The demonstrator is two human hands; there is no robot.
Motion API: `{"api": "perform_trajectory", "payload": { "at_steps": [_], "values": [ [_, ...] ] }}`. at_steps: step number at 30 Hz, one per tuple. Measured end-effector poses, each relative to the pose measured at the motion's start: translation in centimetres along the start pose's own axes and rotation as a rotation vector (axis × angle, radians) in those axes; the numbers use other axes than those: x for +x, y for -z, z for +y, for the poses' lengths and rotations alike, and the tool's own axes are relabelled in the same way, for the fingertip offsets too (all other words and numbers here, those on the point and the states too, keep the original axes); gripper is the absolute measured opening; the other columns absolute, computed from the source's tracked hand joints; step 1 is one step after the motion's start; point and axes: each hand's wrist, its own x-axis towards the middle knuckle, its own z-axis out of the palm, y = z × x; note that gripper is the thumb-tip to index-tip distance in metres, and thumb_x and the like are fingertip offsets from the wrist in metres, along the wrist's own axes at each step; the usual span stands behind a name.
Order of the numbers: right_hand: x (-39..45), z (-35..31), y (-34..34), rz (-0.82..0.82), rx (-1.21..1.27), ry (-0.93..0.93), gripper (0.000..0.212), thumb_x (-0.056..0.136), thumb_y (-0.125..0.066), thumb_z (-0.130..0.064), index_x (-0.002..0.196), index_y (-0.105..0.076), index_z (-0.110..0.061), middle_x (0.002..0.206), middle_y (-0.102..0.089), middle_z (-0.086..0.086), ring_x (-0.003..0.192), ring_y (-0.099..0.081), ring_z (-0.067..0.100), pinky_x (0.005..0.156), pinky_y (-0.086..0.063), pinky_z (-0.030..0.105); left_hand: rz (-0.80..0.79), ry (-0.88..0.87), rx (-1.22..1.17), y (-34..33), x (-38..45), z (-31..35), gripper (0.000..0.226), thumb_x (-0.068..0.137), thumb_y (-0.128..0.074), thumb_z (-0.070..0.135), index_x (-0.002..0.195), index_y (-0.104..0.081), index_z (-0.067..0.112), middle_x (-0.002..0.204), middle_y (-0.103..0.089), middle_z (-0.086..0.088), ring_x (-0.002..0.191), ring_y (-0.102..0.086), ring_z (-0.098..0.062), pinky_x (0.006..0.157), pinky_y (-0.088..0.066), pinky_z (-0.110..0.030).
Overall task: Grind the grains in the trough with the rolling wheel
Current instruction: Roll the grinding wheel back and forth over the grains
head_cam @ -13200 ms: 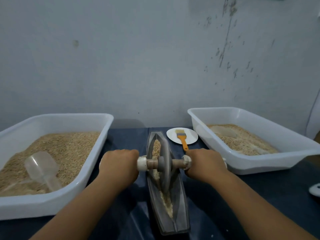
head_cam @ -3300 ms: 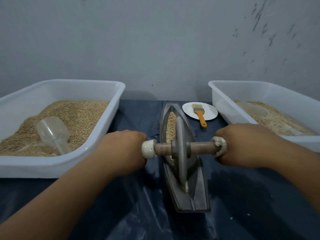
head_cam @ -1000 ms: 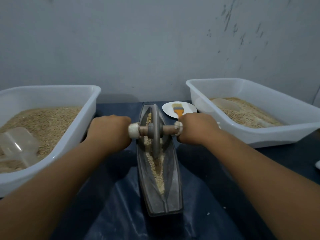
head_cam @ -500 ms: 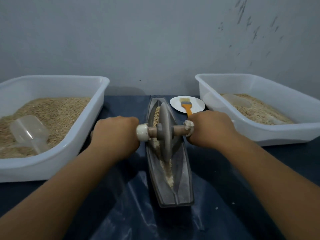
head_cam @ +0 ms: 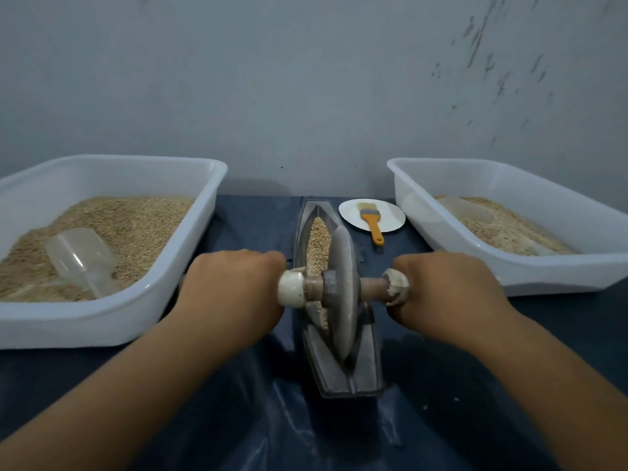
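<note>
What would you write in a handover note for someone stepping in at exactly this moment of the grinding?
Left hand grips the left end of the axle; right hand grips the right end.
The rolling wheel stands on edge in the trough, around its middle, on the dark table cover.
Whole-looking grains fill the far half of the trough; little shows in the near half.
The left tub and right tub hold grain, each with a clear scoop. The orange brush lies on the white plate.
Done: grinding under way. Left: roll through the far grains.
</note>
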Motion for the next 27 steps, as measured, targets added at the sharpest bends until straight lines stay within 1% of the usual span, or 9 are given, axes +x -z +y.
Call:
{"api": "perform_trajectory", "payload": {
  "at_steps": [2,5,8,10,15,18,21,24,27],
  "values": [
    [0.7,-0.2,-0.2,-0.004,-0.008,-0.008,0.018,0.068,-0.055,-0.046,0.063,-0.045,-0.032,0.055,-0.049,-0.010,0.050,-0.044,0.003,0.045,-0.023,0.023,-0.001,0.009,-0.001,-0.6,0.4,-0.1,0.035,0.073,-0.061,0.040,0.063,-0.029,0.031,0.056,-0.041,0.010,0.051,-0.042,-0.011,0.049,-0.030,-0.025],
    [4.2,-0.4,-1.9,-0.011,-0.002,-0.039,0.017,0.073,-0.056,-0.037,0.065,-0.045,-0.027,0.061,-0.050,-0.009,0.054,-0.045,0.009,0.048,-0.025,0.024,-0.083,0.057,-0.044,-1.8,3.1,-0.4,0.018,0.075,-0.061,0.037,0.072,-0.044,0.030,0.062,-0.048,0.008,0.059,-0.052,-0.014,0.058,-0.044,-0.028],
    [7.9,-0.2,-3.1,-0.044,-0.011,-0.044,0.020,0.077,-0.055,-0.035,0.065,-0.041,-0.027,0.065,-0.046,-0.010,0.057,-0.044,0.013,0.051,-0.029,0.026,-0.186,0.064,-0.057,-2.4,6.5,-0.8,0.011,0.079,-0.061,0.035,0.083,-0.052,0.029,0.070,-0.052,0.008,0.068,-0.056,-0.016,0.063,-0.043,-0.030],
    [9.1,0.2,-3.6,-0.080,0.018,-0.050,0.019,0.077,-0.056,-0.038,0.067,-0.042,-0.028,0.068,-0.047,-0.011,0.062,-0.048,0.016,0.055,-0.035,0.028,-0.188,0.048,-0.047,-2.4,7.6,-0.8,0.011,0.080,-0.062,0.035,0.085,-0.053,0.030,0.071,-0.050,0.009,0.070,-0.055,-0.017,0.064,-0.042,-0.031],
    [5.7,0.4,-3.3,-0.106,0.106,-0.078,0.015,0.076,-0.057,-0.039,0.070,-0.049,-0.028,0.068,-0.054,-0.010,0.062,-0.050,0.010,0.050,-0.031,0.026,-0.059,-0.034,0.031,-1.4,5.4,0.2,0.017,0.080,-0.064,0.032,0.083,-0.048,0.029,0.066,-0.046,0.008,0.066,-0.055,-0.016,0.061,-0.043,-0.030],
    [1.9,0.3,-2.0,-0.116,0.107,-0.077,0.019,0.076,-0.061,-0.044,0.070,-0.048,-0.031,0.067,-0.055,-0.011,0.061,-0.050,0.005,0.048,-0.030,0.026,0.042,-0.087,0.066,-0.6,2.9,0.8,0.029,0.076,-0.066,0.033,0.078,-0.037,0.030,0.058,-0.030,0.009,0.059,-0.045,-0.016,0.057,-0.034,-0.029],
    [0.0,0.4,-0.8,-0.093,0.066,-0.051,0.020,0.075,-0.059,-0.049,0.071,-0.048,-0.034,0.064,-0.054,-0.012,0.058,-0.048,0.001,0.047,-0.027,0.024,0.077,-0.120,0.040,-0.5,1.0,0.4,0.035,0.071,-0.069,0.034,0.073,-0.035,0.030,0.054,-0.025,0.010,0.051,-0.039,-0.015,0.052,-0.027,-0.026],
    [1.1,0.0,-0.7,-0.060,0.014,-0.031,0.019,0.074,-0.056,-0.048,0.069,-0.046,-0.033,0.062,-0.053,-0.011,0.056,-0.047,0.003,0.046,-0.028,0.024,0.063,-0.064,-0.002,-1.4,1.0,-0.2,0.031,0.071,-0.068,0.035,0.070,-0.037,0.030,0.054,-0.032,0.010,0.050,-0.044,-0.014,0.048,-0.029,-0.025],
    [4.9,-0.4,-1.7,-0.054,-0.002,-0.052,0.017,0.077,-0.054,-0.040,0.068,-0.045,-0.028,0.065,-0.052,-0.009,0.057,-0.046,0.009,0.051,-0.032,0.026,-0.047,0.056,-0.040,-2.2,3.4,-0.3,0.020,0.079,-0.062,0.036,0.078,-0.043,0.031,0.063,-0.046,0.010,0.061,-0.052,-0.012,0.057,-0.041,-0.027]
  ]
}}
